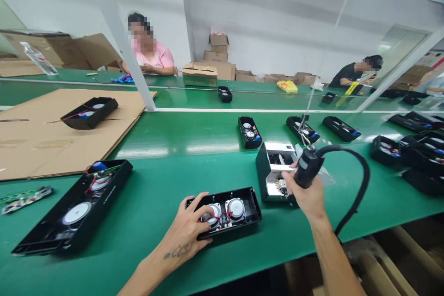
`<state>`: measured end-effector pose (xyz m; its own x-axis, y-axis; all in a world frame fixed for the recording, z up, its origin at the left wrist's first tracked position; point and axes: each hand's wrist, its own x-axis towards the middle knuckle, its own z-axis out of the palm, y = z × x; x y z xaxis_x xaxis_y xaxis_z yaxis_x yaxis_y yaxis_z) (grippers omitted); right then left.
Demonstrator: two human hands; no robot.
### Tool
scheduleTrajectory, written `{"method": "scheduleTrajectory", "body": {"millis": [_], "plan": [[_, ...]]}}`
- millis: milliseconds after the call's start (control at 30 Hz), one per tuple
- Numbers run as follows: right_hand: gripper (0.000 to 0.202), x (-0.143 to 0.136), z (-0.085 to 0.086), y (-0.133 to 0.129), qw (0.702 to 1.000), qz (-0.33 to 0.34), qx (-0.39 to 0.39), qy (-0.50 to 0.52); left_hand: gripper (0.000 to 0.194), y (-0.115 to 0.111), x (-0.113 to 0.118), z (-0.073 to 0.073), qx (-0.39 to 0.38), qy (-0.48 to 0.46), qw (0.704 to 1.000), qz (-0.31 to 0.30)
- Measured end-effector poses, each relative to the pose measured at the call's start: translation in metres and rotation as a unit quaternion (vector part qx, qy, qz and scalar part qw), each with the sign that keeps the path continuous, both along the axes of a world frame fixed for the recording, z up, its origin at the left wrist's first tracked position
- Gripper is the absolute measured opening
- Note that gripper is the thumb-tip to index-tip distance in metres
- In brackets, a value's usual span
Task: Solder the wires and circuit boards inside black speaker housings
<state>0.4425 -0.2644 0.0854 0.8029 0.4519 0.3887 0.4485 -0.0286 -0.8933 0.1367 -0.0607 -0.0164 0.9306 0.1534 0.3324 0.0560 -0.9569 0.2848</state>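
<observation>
My left hand (194, 219) grips the left end of a black speaker housing (255, 212) lying on the green bench. Two round silver speakers with red wires sit inside the housing, one partly behind my fingers. To the right, my right hand (307, 196) is closed around a black electric screwdriver (307, 166), its cable looping off to the right. The tool's lower end is by the front of a black and white screw feeder (262, 173); its tip is hard to make out.
A larger open speaker housing (93, 212) and circuit boards (27, 199) lie at left, near a flat cardboard sheet (114, 134). More housings (249, 133) stand along the line and pile up at right. Two people sit across the bench, behind white posts (135, 64).
</observation>
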Motion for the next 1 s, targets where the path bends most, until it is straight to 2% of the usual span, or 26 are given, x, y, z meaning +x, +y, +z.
{"method": "scheduleTrajectory", "body": {"millis": [67,133,200,300,400,467,600,767,900,1000], "plan": [[0.032,-0.01,-0.002,-0.01,0.998,0.043,-0.019,0.034,0.026,-0.005,0.001,0.003,-0.012,0.004,1.0,0.0],[0.034,-0.019,-0.004,-0.021,0.994,0.071,-0.002,0.079,0.026,-0.014,0.004,0.006,-0.026,-0.001,1.0,-0.001],[0.036,-0.027,-0.002,-0.032,0.986,0.098,0.058,0.121,0.027,-0.024,0.008,0.009,-0.033,-0.003,0.999,-0.003],[0.027,-0.038,0.01,-0.042,0.965,0.134,0.166,0.151,0.026,-0.035,0.014,0.009,-0.032,0.001,0.999,-0.002],[0.018,-0.054,0.024,-0.041,0.951,0.144,0.236,0.14,0.028,-0.039,0.016,0.007,-0.028,-0.003,1.0,0.002],[0.015,-0.067,0.027,-0.036,0.943,0.158,0.262,0.129,0.028,-0.039,0.015,0.005,-0.022,-0.009,1.0,0.003],[0.013,-0.089,0.014,-0.022,0.932,0.208,0.267,0.134,0.028,-0.037,0.015,0.002,-0.019,-0.014,1.0,0.001],[0.015,-0.098,-0.005,-0.01,0.929,0.242,0.238,0.147,0.029,-0.037,0.015,0.003,-0.039,-0.016,0.999,-0.005],[0.015,-0.101,-0.008,-0.007,0.928,0.25,0.228,0.156,0.029,-0.037,0.015,0.004,-0.042,-0.012,0.999,-0.001],[0.016,-0.105,-0.008,-0.004,0.933,0.23,0.216,0.176,0.027,-0.037,0.015,0.004,-0.038,-0.008,0.999,-0.002]]}}
